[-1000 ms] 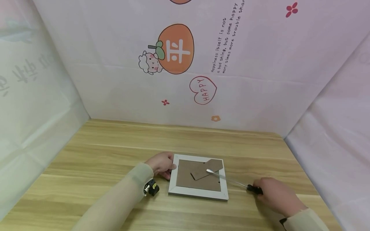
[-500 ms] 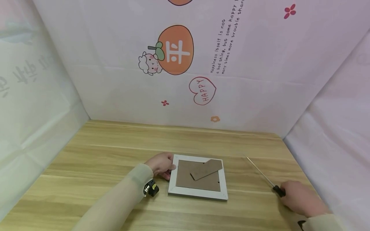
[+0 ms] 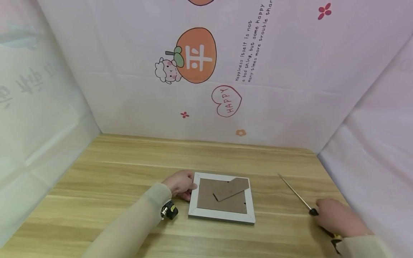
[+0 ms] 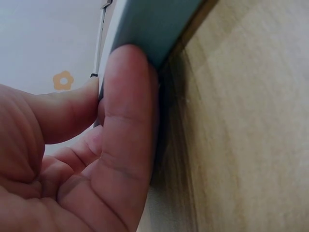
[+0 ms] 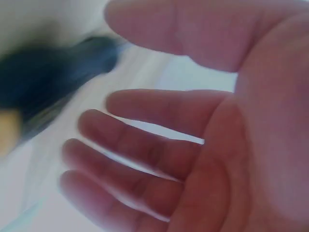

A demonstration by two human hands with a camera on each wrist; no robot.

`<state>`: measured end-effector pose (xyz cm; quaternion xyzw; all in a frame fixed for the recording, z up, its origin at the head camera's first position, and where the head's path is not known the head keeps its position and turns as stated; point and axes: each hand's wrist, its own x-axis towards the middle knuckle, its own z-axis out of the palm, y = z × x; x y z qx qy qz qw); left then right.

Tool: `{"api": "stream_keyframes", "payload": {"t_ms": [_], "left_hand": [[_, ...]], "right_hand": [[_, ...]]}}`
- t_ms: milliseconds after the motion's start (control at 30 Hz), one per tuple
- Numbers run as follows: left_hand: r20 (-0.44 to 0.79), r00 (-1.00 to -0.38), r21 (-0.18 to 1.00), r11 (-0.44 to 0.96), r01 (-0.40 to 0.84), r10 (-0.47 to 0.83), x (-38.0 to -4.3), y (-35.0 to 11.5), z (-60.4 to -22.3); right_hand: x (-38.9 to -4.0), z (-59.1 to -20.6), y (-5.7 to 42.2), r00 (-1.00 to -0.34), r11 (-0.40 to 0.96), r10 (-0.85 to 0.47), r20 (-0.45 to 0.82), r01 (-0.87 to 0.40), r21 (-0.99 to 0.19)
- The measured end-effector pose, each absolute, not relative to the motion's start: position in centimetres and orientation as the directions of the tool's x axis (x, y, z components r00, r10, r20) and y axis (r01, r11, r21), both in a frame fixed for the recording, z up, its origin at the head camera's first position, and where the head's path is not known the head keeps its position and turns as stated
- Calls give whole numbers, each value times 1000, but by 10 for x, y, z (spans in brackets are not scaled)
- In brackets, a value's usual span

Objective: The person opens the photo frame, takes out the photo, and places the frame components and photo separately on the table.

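A white picture frame (image 3: 221, 215) lies face down on the wooden table, its brown backing board (image 3: 206, 200) and slanted easel leg (image 3: 232, 189) showing. At the frame's left edge, my left hand (image 3: 181, 183) pinches the border. The left wrist view shows the thumb (image 4: 72, 108) on the upper side and a finger (image 4: 126, 106) along the outer edge. To the right, a screwdriver (image 3: 295, 191) lies with its shaft pointing away. Above its handle (image 5: 53, 72) is my right hand (image 3: 340, 216), fingers spread and apart from it in the right wrist view; in the head view the hand partly hides the handle.
The wooden table (image 3: 129, 150) meets a printed white cloth wall (image 3: 290, 107) at the back. More white cloth hangs at the left (image 3: 48, 118) and right (image 3: 380, 136). A small black camera (image 3: 169, 210) is strapped to my left wrist.
My right hand has carried the screwdriver from over the frame to the right side of the table and let go of it. The left hand and the frame stay put.
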<state>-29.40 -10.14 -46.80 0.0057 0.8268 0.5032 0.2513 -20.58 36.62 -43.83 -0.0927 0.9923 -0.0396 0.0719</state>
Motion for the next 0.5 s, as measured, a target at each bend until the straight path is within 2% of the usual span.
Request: {"api": "stream_keyframes", "payload": {"t_ms": [100, 233, 367, 500], "left_hand": [[-410, -874, 836, 490, -246, 261, -294, -102, -467], [-409, -876, 837, 488, -248, 257, -293, -101, -467], [-409, -874, 840, 483, -249, 260, -294, -100, -469], [-408, -874, 842, 479, -247, 266, -295, -100, -471]], "right_hand": [[-211, -430, 340, -960, 958, -272, -61, -264, -110], [-214, -431, 299, -916, 899, -400, -7, -391, -199], [-216, -439, 264, -865, 843, -501, -24, -481, -242], [-220, -445, 238, -835, 821, -546, -74, -515, -245]]}}
